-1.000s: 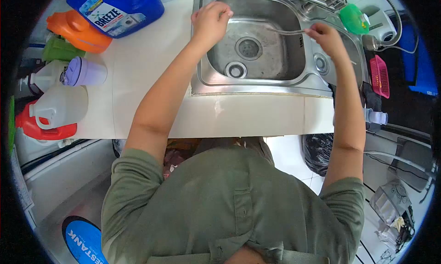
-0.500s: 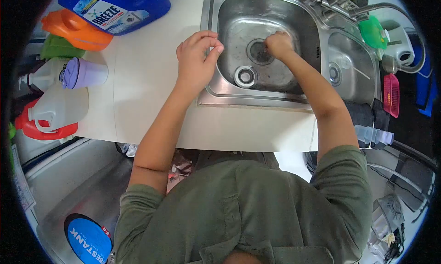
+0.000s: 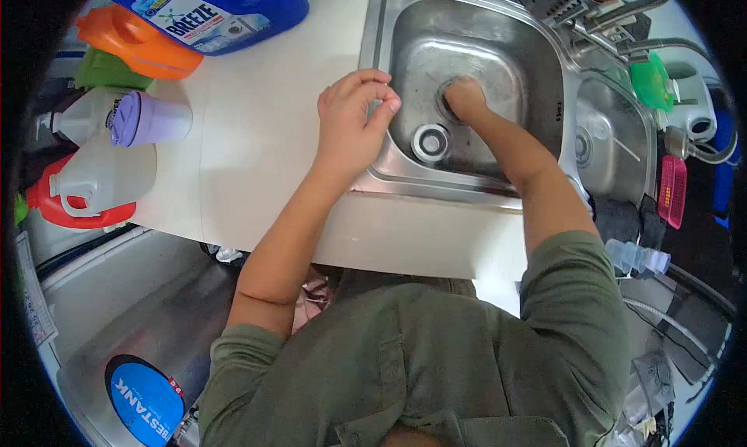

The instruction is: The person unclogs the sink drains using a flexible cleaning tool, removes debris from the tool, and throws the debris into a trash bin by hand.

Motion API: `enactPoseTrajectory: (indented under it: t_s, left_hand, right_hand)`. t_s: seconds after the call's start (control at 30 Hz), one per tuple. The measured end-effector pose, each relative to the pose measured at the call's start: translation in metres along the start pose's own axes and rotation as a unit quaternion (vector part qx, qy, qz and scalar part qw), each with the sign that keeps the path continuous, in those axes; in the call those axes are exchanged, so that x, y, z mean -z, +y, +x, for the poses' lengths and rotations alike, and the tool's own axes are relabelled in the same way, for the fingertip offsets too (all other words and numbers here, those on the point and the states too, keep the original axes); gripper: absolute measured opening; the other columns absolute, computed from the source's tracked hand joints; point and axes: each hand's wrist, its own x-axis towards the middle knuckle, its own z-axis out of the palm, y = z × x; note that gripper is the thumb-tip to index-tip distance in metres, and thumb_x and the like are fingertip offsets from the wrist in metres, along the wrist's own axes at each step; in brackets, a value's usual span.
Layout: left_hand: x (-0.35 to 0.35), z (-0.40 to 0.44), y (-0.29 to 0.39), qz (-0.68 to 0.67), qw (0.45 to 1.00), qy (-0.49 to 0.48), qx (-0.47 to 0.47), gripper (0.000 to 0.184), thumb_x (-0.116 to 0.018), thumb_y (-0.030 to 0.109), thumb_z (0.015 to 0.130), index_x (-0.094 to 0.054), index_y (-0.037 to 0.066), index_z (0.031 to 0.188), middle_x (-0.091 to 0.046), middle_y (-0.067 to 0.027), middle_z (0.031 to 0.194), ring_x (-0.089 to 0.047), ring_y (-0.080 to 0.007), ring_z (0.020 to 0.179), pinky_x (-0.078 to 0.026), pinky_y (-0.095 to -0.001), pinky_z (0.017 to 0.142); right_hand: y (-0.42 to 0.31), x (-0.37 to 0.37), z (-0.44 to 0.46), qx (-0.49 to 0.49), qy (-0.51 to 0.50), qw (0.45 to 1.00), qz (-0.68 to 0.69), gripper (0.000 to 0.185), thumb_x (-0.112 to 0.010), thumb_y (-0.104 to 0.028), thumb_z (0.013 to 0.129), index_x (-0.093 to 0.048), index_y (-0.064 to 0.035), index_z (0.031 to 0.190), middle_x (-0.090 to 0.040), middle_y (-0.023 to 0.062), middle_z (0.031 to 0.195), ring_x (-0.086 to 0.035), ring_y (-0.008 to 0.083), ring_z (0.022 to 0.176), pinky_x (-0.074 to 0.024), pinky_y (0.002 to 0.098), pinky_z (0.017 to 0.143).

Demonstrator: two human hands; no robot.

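Metal strainer [image 3: 431,143] in sink [image 3: 380,35], just right of frame centre; likely light, stiff, slippery if wet, best held by rim. Right hand [image 3: 464,98] over drain [image 3: 443,108], grip hidden, cannot tell. Left hand [image 3: 352,120] near sink edge, grip loosely parted, empty.

On your left, you have a big blue Breeze detergent jug [image 3: 226,19] on the bench [image 3: 264,136]. Just beside it is an orange bottle [image 3: 144,49]. Nearer to you is a purple tumbler [image 3: 165,122] with a lid, then a cloudy white jug [image 3: 117,175] and a red jug [image 3: 58,202]. Low on your left, you can see a blue Bestank sticker [image 3: 146,400]. On your right is a pink basket [image 3: 671,192] with little holes.
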Motion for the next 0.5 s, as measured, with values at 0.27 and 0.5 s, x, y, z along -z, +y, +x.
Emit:
enactPoseTrajectory:
  t_s: [0.27, 0.5]
  left_hand:
    - [0.011, 0.002, -0.001, 0.016, 1.0, -0.005, 0.005, 0.008, -0.06, 0.017, 0.073, -0.06, 0.01, 0.076, -0.056, -0.0014, 0.101, -0.047, -0.0206, 0.1, -0.025, -0.0369, 0.09]
    - [0.009, 0.011, -0.001, 0.007, 1.0, -0.007, 0.002, 0.008, -0.06, 0.017, 0.074, -0.06, 0.01, 0.077, -0.056, -0.0013, 0.101, -0.047, -0.0207, 0.099, -0.025, -0.0372, 0.09]
  right_hand:
    - [0.016, -0.009, -0.001, -0.172, -0.028, 0.972, 0.158, 0.018, -0.052, -0.018, 0.072, -0.064, -0.0119, 0.084, -0.062, 0.0109, 0.082, -0.06, 0.0262, 0.079, -0.0464, 0.0381, 0.067]
    - [0.048, -0.015, -0.019, -0.204, -0.068, 0.897, 0.387, 0.021, -0.056, -0.026, 0.074, -0.064, -0.0175, 0.092, -0.063, 0.0088, 0.088, -0.059, 0.0259, 0.084, -0.0446, 0.0366, 0.073]
